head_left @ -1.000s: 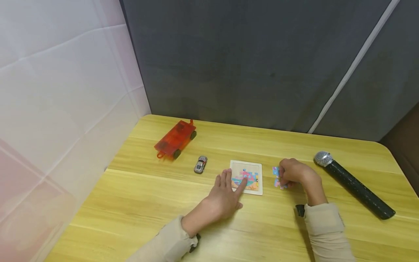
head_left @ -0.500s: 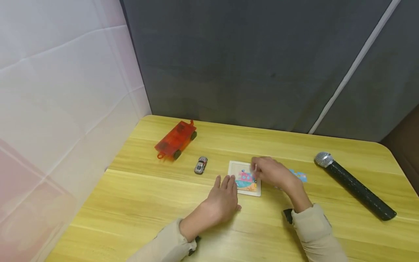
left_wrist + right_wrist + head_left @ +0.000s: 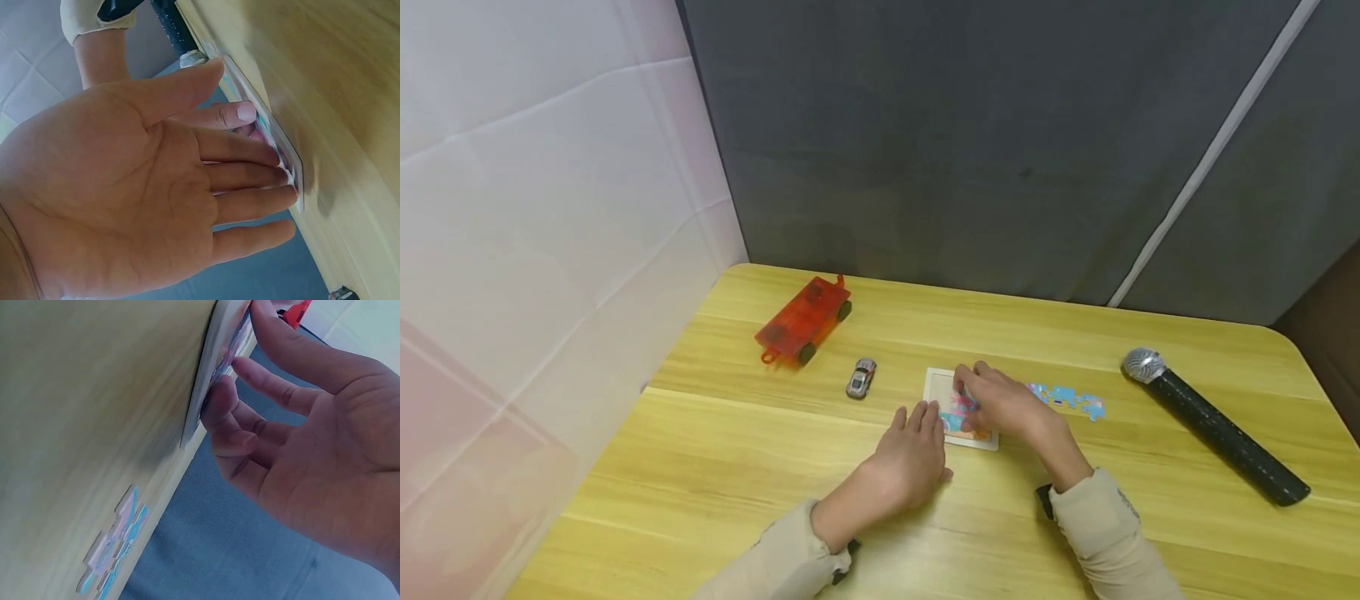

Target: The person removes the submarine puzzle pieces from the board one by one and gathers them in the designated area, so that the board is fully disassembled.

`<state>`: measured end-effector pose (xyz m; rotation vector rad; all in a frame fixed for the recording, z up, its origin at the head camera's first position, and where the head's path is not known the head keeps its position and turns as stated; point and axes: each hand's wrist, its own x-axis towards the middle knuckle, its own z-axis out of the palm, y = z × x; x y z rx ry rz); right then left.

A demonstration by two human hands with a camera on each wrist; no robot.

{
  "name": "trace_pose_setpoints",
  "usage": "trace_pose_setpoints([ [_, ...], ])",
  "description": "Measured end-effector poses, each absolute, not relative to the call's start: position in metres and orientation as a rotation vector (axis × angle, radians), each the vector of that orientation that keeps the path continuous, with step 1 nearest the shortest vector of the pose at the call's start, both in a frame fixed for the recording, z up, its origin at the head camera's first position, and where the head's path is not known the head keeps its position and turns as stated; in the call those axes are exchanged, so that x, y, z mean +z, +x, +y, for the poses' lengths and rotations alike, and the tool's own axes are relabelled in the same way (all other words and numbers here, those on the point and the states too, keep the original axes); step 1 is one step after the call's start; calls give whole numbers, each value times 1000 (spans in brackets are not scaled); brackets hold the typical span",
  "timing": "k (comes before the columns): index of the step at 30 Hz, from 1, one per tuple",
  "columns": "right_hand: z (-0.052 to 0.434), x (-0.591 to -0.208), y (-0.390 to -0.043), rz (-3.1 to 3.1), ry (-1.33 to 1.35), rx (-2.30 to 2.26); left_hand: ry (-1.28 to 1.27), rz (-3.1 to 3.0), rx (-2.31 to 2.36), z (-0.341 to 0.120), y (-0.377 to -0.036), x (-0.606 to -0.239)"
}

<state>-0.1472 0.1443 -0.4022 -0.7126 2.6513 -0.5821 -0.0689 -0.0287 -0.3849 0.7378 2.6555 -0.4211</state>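
A small square puzzle board (image 3: 938, 385) with a colourful picture lies on the wooden table (image 3: 737, 467). My left hand (image 3: 917, 437) lies flat, its straight fingers (image 3: 262, 181) touching the board's (image 3: 299, 187) near left edge. My right hand (image 3: 992, 404) is over the board, thumb and fingertips holding a pale blue puzzle piece (image 3: 965, 395) down on it. In the right wrist view those fingers (image 3: 222, 403) are bent against the board (image 3: 209, 369). A row of joined blue and pink pieces (image 3: 1067, 398) (image 3: 115, 550) lies to the right.
A black microphone (image 3: 1213, 437) with a silver head lies at the right. A red translucent toy wagon (image 3: 803, 321) and a small silver toy car (image 3: 861, 377) stand to the left of the board. Grey curtain behind, pale wall on the left.
My right hand took a piece from the loose ones on the right and moved left onto the board. The left hand's fingers slid back from the picture to the board's edge.
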Motion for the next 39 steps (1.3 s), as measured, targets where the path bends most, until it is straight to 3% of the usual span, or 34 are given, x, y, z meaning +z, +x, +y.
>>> trace_pose_setpoints([
  [8, 147, -403, -147, 2671, -738, -587, 829, 2646, -331, -25, -70, -392],
  [39, 147, -409, -156, 2671, -771, -747, 722, 2707, -601, -10, -59, -406],
])
